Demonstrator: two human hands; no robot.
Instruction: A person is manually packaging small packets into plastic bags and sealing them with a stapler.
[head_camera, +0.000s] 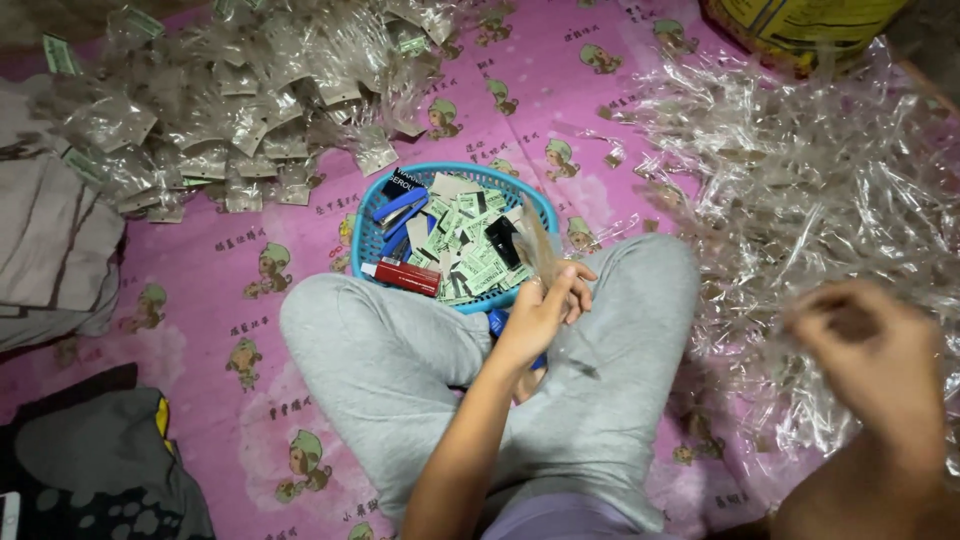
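The left hand (545, 305) pinches a thin feathery piece (538, 245) upright, just beside the blue basket (375, 235); the blurred right hand (870, 345), fingers curled, reaches into the cellophane pile (800, 170) on its own side.

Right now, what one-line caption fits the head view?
Seated cross-legged, left hand pinches a thin clear strip above a blue basket; blurred right hand reaches into loose cellophane.

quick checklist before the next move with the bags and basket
1. Left hand holds a thin item: ok, a small blurred piece sits in its fingers.
2. Right hand on the clear bags: cannot tell, it is blurred.
3. Basket within reach: ok, it stands just before the knees.
4. Basket stocked: ok, green cards fill it.
5. Finished packs kept apart: ok, piled beyond the basket.
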